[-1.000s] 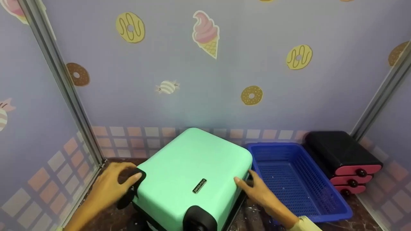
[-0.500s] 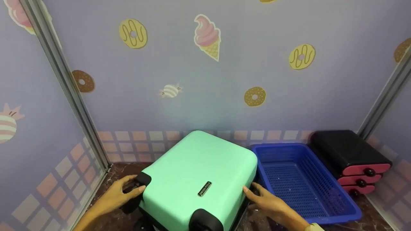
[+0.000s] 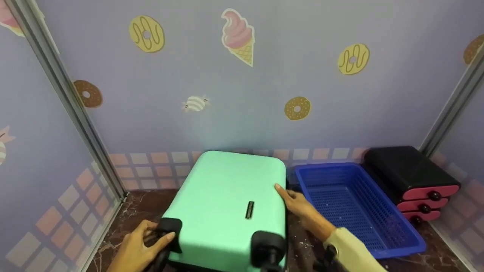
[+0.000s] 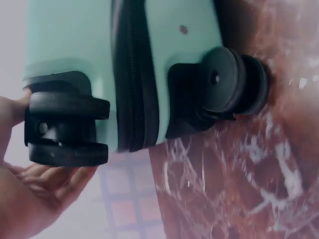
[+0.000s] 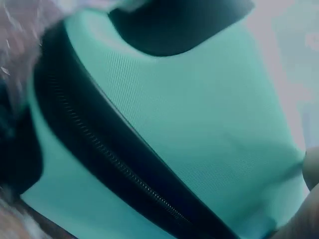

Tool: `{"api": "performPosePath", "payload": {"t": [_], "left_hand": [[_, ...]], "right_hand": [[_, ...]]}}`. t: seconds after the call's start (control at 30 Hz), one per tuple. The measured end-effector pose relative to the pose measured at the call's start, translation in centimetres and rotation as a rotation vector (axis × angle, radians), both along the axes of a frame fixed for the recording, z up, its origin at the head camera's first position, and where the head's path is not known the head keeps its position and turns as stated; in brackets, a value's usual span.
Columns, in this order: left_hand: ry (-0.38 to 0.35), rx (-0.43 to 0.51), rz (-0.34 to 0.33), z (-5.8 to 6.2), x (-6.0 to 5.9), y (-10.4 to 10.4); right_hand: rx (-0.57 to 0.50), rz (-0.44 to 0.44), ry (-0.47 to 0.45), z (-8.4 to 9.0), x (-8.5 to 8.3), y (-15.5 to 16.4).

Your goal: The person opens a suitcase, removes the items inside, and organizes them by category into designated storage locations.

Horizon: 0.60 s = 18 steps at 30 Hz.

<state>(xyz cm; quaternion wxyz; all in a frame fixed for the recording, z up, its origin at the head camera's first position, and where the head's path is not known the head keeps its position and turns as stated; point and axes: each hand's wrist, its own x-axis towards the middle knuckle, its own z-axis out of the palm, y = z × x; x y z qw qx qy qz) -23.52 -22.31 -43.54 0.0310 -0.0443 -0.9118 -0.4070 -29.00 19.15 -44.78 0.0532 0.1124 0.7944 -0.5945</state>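
Note:
A mint-green hard suitcase (image 3: 223, 196) lies flat on a dark marbled surface (image 3: 132, 207), its far end toward the back wall. My left hand (image 3: 145, 243) grips the black wheel (image 3: 170, 228) at its near left corner. The left wrist view shows that wheel (image 4: 65, 129) between my thumb and fingers, with a second wheel (image 4: 232, 82) on the marble (image 4: 239, 189). My right hand (image 3: 298, 204) holds the suitcase's right edge, thumb on top, fingers down the side. The right wrist view is filled by the green shell (image 5: 199, 124) and its black zipper (image 5: 114, 164).
A blue perforated basket (image 3: 393, 219) sits just right of the suitcase. Beyond it stands a black unit with pink drawers (image 3: 404, 170). Papered walls with metal corner posts (image 3: 64, 94) close in the back and both sides. Another black wheel (image 3: 267, 245) is at the near right corner.
The suitcase has turned to lie square to the back wall. My right hand slid farther along its right edge, and my left hand came nearer to me with the corner wheel.

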Motion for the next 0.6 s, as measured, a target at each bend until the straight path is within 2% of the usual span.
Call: {"api": "performPosePath", "payload": {"t": [0.1, 0.23, 0.33, 0.47, 0.53, 0.6], "left_hand": [[0.041, -0.062, -0.033, 0.1, 0.4, 2.0], [0.044, -0.162, -0.16, 0.5, 0.0, 4.2], [-0.002, -0.048, -0.257, 0.4, -0.6, 5.1], [-0.032, 0.163, -0.317, -0.4, -1.6, 5.5], [-0.026, 0.193, -0.319, -0.7, -1.9, 5.5], [-0.019, 0.173, -0.323, -0.8, -1.9, 5.4]], "right_hand": [[0.022, 0.004, -0.013, 0.3, -1.8, 1.8], [0.006, 0.036, -0.054, 0.2, -2.8, 4.4], [-0.012, 0.09, -0.08, 0.1, -2.5, 5.5], [0.017, 0.167, -0.096, 0.6, -1.1, 5.6], [0.055, 0.193, -0.097, 0.9, -0.1, 5.4], [0.066, 0.22, -0.095, 1.2, 0.7, 5.3]]}}
